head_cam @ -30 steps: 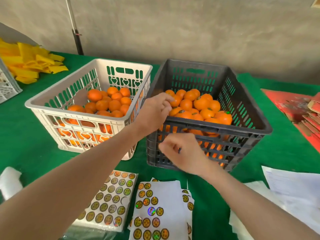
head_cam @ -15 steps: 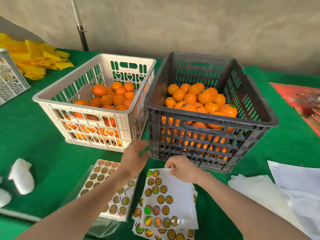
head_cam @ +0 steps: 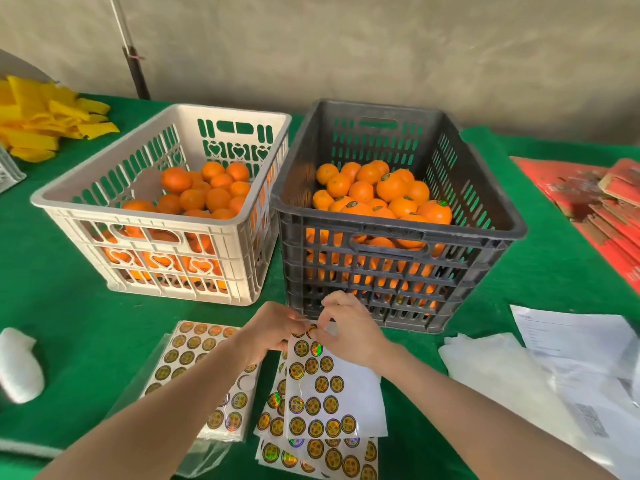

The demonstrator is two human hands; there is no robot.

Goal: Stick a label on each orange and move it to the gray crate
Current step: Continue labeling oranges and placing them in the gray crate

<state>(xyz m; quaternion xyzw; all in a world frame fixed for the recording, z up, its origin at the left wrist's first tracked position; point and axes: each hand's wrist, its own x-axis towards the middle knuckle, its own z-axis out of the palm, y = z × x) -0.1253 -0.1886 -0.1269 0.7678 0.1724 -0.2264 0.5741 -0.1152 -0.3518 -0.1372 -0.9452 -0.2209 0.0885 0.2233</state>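
Both hands meet at the far edge of the top label sheet (head_cam: 332, 386), just in front of the gray crate (head_cam: 398, 233).

Left hand (head_cam: 273, 332): fingers curled, gripping the sheet's far left corner.
Right hand (head_cam: 349, 336): thumb and forefinger pinched on a label (head_cam: 312, 330) in the top row. I can't tell whether it is peeled up or flat on the backing.

The sheet lies on a stack of label sheets (head_cam: 311, 455) on the green cloth (head_cam: 69, 323). Round gold-and-black labels cover its left side, and its right side is bare white backing. A bagged label sheet (head_cam: 194, 355) sits just left of the stack, partly under the left forearm.

Oranges:
- The gray crate, on the right, holds a heap of labelled oranges (head_cam: 391, 188) piled close to the rim. Several show a round sticker on top.
- The white crate (head_cam: 138, 209), on the left, holds a lower pile of oranges (head_cam: 207, 192), mostly toward its far right side.
- The crates stand side by side with their facing walls very close. I can't tell whether they touch.

Around the edges:
- a yellow pile (head_cam: 41, 123) at far left
- a white foam piece (head_cam: 17, 365) at the near left
- printed papers (head_cam: 571, 341) over clear plastic (head_cam: 485, 368) on the right
- red cardboard (head_cam: 588, 192) at far right
- a dark pole (head_cam: 133, 60) standing at the wall behind the table
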